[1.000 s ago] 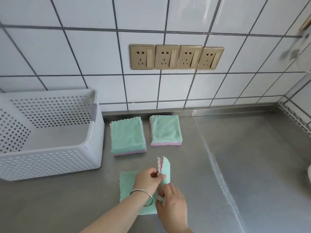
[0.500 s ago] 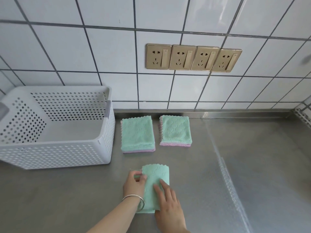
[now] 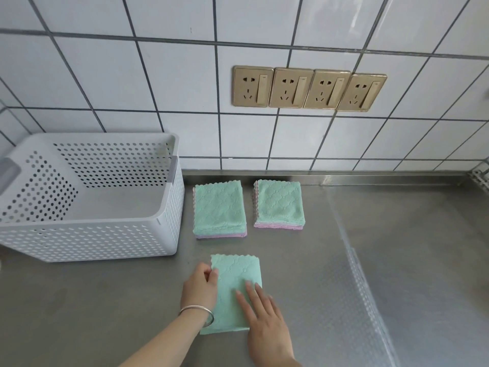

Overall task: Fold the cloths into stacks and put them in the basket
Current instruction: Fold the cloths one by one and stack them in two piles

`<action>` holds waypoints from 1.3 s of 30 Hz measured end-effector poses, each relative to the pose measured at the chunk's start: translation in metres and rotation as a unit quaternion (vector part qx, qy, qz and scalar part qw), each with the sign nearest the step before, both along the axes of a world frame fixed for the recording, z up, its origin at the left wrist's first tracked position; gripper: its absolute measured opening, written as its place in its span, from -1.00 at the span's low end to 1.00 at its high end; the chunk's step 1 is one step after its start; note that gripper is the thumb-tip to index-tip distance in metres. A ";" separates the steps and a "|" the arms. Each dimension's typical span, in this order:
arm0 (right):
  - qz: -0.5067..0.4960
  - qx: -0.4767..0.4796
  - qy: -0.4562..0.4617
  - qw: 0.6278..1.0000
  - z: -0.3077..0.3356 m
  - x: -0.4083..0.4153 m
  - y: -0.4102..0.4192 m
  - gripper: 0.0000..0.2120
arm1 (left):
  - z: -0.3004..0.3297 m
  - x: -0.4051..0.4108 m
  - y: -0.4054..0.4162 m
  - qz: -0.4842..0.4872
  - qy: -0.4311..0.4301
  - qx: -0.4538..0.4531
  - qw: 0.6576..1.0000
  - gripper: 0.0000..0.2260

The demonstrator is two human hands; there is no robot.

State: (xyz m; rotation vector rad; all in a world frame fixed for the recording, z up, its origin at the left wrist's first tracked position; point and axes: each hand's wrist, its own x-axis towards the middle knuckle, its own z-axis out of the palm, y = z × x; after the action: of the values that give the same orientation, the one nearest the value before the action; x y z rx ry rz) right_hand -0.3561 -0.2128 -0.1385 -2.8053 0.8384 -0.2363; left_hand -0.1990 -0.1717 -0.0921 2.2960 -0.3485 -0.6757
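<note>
A folded mint-green cloth (image 3: 234, 282) lies flat on the steel counter near me. My left hand (image 3: 199, 286), with a silver bangle at the wrist, pinches the cloth's left edge. My right hand (image 3: 264, 317) lies on the cloth's lower right part with straight fingers pressing it down. Behind it stand two folded stacks of green and pink cloths, the left stack (image 3: 219, 209) and the right stack (image 3: 278, 203). A white perforated basket (image 3: 164, 234) stands at the left, with nothing visible inside it.
The steel counter (image 3: 397, 260) stretches to the right of the cloths. A tiled wall with a row of gold sockets (image 3: 308, 88) rises behind. A rack corner (image 3: 480, 176) shows at the far right edge.
The cloth's raised half has been folded over and laid flat. My right hand went from holding the cloth's near edge to lying flat on top. The view shifted left.
</note>
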 end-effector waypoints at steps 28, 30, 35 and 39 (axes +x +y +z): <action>0.073 0.049 0.010 0.996 -0.012 0.002 -0.008 -0.55 | -0.037 0.022 0.023 0.060 -0.014 0.055 0.997 -0.94; 0.036 0.071 0.015 0.997 -0.003 0.009 -0.012 -0.56 | -0.040 0.024 0.027 0.046 -0.033 0.074 0.996 -0.93; -0.070 0.122 0.001 0.990 0.004 0.018 -0.017 -0.67 | -0.046 0.025 0.037 -0.002 -0.144 0.175 0.974 -0.74; -0.219 0.177 0.062 0.958 0.014 0.023 -0.021 -0.72 | -0.043 0.016 0.042 0.024 -0.119 0.203 0.972 -0.67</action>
State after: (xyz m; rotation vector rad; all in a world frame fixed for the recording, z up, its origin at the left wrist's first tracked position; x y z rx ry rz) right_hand -0.3327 -0.2339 -0.1248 -2.2956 1.3772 0.0278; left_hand -0.1825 -0.1298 -0.1352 2.7784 -0.2830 -0.4801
